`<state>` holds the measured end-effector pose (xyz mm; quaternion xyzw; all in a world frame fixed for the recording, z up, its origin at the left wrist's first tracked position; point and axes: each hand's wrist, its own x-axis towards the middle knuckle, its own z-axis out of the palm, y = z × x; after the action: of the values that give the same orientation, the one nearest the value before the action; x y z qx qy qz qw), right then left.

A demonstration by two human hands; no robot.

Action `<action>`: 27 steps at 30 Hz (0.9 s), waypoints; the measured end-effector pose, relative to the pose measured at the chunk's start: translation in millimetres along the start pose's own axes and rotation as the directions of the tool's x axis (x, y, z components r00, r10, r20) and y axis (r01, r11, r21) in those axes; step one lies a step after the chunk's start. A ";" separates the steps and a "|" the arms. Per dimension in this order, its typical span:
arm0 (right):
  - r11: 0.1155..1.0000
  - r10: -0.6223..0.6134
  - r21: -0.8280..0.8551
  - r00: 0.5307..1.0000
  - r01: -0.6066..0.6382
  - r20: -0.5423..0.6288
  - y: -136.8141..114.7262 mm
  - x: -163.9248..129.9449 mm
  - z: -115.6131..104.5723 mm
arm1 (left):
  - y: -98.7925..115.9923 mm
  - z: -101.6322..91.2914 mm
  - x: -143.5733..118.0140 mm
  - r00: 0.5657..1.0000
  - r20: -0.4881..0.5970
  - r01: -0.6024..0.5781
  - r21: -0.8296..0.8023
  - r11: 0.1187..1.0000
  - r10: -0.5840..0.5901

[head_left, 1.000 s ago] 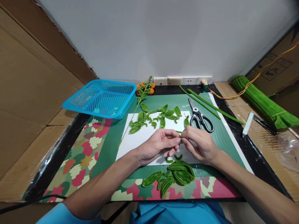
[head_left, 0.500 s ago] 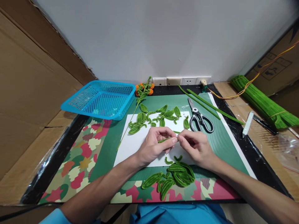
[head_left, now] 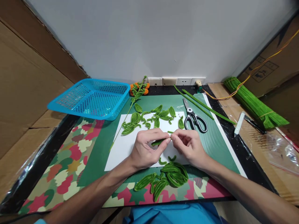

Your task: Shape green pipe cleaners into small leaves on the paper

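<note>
Against a plain white wall, between cardboard sheets, a black table carries a patterned cloth, a green mat and a white paper sheet. Above the paper, both hands meet: the left hand and right hand each pinch one end of a short green pipe-cleaner piece, fingers closed narrowly on it. Its long axis runs roughly left to right, the right end slightly higher. Behind the paper lie scissors and loose leaves; a finished leaf pile sits just nearer than the paper, a blue basket far left of it.
</note>
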<state>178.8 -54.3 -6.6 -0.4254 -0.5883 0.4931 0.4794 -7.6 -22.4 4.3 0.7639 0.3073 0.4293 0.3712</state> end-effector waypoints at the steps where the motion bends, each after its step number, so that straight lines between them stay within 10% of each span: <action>1: 1.000 0.004 0.011 1.000 -0.004 0.015 -1.2 1.9 -2.5 | 0.4 1.2 0.3 1.000 -0.025 0.014 -0.002 1.000 -0.014; 9: 0.996 -0.002 0.086 1.000 0.001 0.005 -5.1 11.5 -31.0 | -1.9 1.3 6.0 0.836 0.269 0.549 -0.438 0.712 -0.479; 27: 0.999 -0.025 -0.045 0.995 0.030 0.099 -1.1 6.8 -26.6 | -3.6 1.4 3.7 0.710 0.546 0.700 -0.474 0.534 -0.445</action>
<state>203.7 -43.3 -3.0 -0.4036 -0.6281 0.4930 0.4467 -5.3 -17.9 2.3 0.5009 0.3010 0.2111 0.7835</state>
